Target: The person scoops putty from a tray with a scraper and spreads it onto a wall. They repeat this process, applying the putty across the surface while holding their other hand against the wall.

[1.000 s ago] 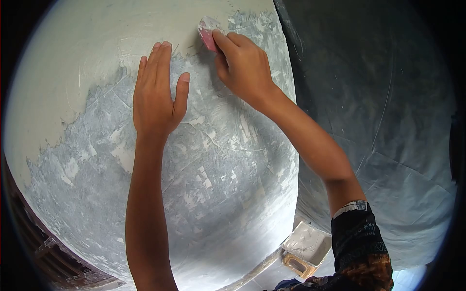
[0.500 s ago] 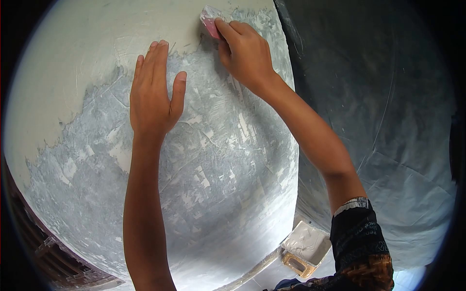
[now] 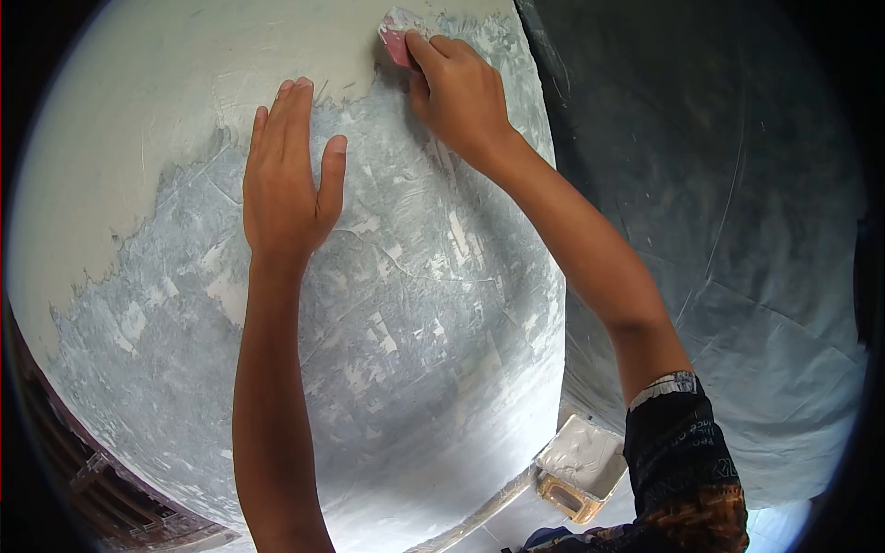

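My left hand (image 3: 288, 175) lies flat on the patchy grey and white wall (image 3: 406, 313), thumb apart and fingertips near the edge of the smooth cream coat (image 3: 166, 92). It holds nothing. Higher up and to the right, my right hand (image 3: 461, 97) grips a pink scraper (image 3: 398, 44) with white paste on it. The scraper touches the wall near the top, where the cream coat meets the rough grey part. Part of the scraper is hidden behind my right fingers.
A container of white paste (image 3: 581, 452) stands on the floor at the lower right, with a yellowish handle-like piece (image 3: 564, 496) beside it. Dark sheeting (image 3: 701, 230) hangs right of the wall's edge. Brown slats (image 3: 101, 484) show at the lower left.
Both hands appear very slightly further left in view, along with the wall's edge. My right hand still holds the scraper in nearly the same place on the wall.
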Action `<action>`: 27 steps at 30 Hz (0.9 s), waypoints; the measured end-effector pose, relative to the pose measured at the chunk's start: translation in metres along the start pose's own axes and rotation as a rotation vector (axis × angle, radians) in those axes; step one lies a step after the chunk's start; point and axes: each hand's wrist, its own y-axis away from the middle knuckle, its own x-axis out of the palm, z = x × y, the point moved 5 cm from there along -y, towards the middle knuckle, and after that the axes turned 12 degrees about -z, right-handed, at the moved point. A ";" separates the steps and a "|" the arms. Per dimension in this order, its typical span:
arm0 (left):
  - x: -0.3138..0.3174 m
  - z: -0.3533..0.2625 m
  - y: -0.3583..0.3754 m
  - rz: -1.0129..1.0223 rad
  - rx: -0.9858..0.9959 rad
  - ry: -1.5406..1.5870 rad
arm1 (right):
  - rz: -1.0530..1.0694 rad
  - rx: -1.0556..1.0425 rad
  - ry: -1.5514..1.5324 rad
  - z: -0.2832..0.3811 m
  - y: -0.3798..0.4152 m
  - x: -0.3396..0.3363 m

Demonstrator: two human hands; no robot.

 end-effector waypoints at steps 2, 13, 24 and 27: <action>0.000 0.001 -0.001 -0.004 -0.001 0.003 | 0.029 -0.022 -0.018 0.004 0.016 0.005; -0.002 -0.002 -0.002 -0.038 0.024 0.008 | -0.068 0.061 -0.058 -0.003 -0.003 -0.004; -0.002 0.002 0.002 -0.003 -0.002 0.033 | 0.263 0.131 -0.326 0.079 0.096 -0.090; -0.002 -0.005 0.010 -0.030 -0.039 0.068 | 0.405 0.589 -0.516 0.062 0.123 -0.116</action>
